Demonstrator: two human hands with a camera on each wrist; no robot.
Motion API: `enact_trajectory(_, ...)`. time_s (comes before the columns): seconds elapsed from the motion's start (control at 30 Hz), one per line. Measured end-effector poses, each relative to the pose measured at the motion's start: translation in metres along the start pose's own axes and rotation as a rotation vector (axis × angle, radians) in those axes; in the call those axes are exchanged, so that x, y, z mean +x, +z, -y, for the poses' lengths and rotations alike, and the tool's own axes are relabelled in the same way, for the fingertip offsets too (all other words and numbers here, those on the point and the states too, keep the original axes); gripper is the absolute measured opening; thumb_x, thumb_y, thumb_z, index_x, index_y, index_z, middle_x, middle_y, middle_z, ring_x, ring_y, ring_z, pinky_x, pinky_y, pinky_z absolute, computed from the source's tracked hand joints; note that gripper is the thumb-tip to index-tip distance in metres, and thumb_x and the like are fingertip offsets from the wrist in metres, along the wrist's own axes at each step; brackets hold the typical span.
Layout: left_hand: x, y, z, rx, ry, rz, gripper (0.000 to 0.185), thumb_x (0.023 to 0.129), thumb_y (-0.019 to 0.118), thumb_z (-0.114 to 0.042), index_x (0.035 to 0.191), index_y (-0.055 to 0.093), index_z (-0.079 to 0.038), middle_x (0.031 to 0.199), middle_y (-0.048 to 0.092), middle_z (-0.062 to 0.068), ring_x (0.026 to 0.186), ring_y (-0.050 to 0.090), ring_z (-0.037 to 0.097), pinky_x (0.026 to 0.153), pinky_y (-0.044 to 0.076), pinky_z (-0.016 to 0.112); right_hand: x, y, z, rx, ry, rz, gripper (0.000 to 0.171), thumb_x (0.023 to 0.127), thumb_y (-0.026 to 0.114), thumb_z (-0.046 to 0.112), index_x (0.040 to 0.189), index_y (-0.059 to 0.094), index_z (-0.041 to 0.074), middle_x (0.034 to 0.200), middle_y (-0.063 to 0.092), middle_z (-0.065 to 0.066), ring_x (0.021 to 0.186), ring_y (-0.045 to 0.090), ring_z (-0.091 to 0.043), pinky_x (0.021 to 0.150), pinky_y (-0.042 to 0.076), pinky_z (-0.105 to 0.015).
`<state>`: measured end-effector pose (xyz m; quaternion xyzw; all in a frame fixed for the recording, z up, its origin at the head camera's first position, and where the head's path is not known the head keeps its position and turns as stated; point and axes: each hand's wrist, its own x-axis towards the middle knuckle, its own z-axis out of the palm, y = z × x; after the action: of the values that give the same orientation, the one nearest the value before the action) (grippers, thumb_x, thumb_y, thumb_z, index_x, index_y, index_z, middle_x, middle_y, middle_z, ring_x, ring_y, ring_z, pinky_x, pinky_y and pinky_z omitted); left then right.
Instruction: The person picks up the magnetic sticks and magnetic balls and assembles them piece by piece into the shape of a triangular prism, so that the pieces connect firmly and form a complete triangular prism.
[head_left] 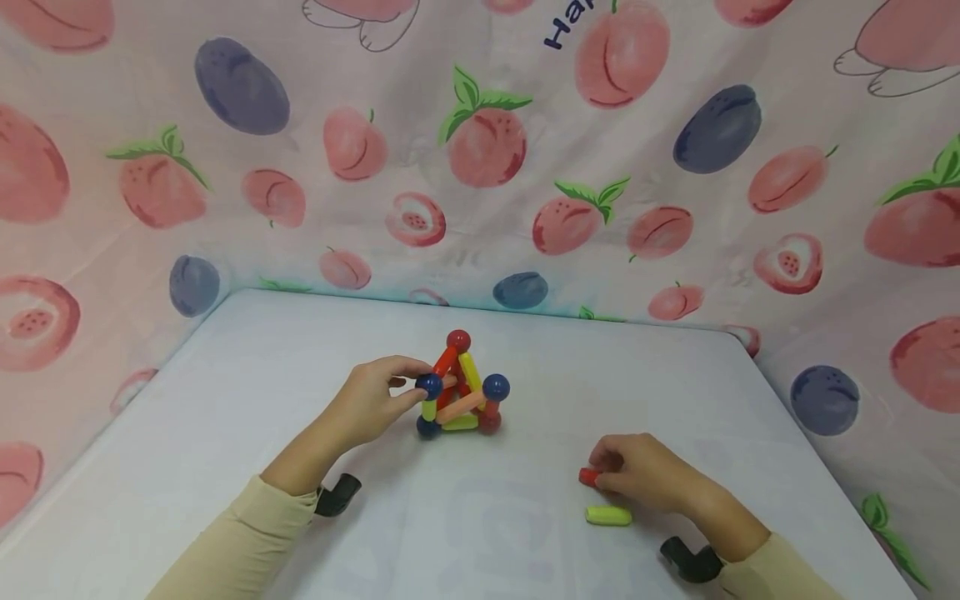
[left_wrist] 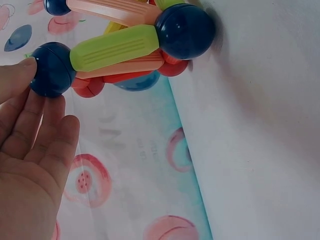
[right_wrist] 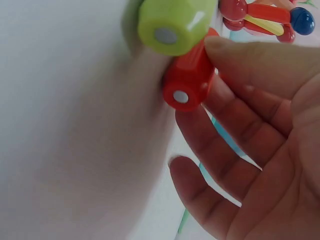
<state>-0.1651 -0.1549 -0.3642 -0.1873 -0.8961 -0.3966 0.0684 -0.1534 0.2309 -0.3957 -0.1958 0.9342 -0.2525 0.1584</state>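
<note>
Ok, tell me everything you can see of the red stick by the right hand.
The red stick is a short, chunky rod of smooth plastic with a ribbed body and a small silver disc set in its flat end. It lies on the white table, close beside a yellow-green stick of the same kind. The right hand curls over it, thumb and fingers pinching its sides, so only the end shows from above.

Bright, even, diffuse light all round, with only faint soft shadows on the table [head_left: 225,400]. Sharp in the head view, slightly bowed at the edges. Soft and smeared up close in both wrist views, no glare.
</note>
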Motion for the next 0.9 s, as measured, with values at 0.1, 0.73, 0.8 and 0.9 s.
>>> enact_trajectory(0.1, 0.0, 0.0, 0.001, -0.002, -0.016, 0.005, 0.028, 0.091, 0.073, -0.007, 0.119, 0.07, -0.005, 0.115, 0.07, 0.007, 0.111, 0.064, 0.032, 0.094, 0.052, 0.047, 0.004, 0.0, 0.002, -0.044, 0.045, -0.037, 0.014, 0.086, 0.078, 0.014, 0.097, 0.069, 0.015, 0.082, 0.061, 0.009, 0.078, 0.055, -0.013, 0.073, 0.05, -0.031)
enact_trajectory(0.73, 0.0, -0.001, 0.001, -0.005, -0.023, 0.016, 0.028, 0.092, 0.073, -0.008, 0.119, 0.07, -0.005, 0.116, 0.07, 0.007, 0.11, 0.064, 0.031, 0.094, 0.052, 0.047, 0.017, 0.002, 0.003, -0.071, -0.008, -0.056, 0.023, 0.086, 0.079, 0.015, 0.106, 0.069, 0.012, 0.09, 0.063, 0.008, 0.083, 0.056, -0.012, 0.078, 0.051, -0.033)
enact_trajectory(0.8, 0.0, -0.001, 0.001, -0.001, -0.024, 0.016, 0.028, 0.091, 0.074, -0.009, 0.119, 0.07, -0.005, 0.116, 0.07, 0.007, 0.11, 0.064, 0.03, 0.094, 0.052, 0.047, 0.018, -0.002, 0.008, -0.078, -0.031, -0.075, 0.021, 0.087, 0.077, 0.013, 0.106, 0.069, 0.012, 0.091, 0.064, 0.008, 0.083, 0.056, -0.012, 0.078, 0.052, -0.033)
enact_trajectory(0.9, 0.0, -0.001, 0.0, 0.002, -0.026, 0.016, 0.028, 0.091, 0.074, -0.01, 0.119, 0.07, -0.006, 0.116, 0.07, 0.006, 0.11, 0.064, 0.028, 0.094, 0.052, 0.046, 0.02, -0.012, 0.018, -0.09, -0.083, -0.125, 0.021, 0.087, 0.076, 0.011, 0.107, 0.069, 0.011, 0.092, 0.065, 0.009, 0.085, 0.058, -0.012, 0.079, 0.052, -0.035)
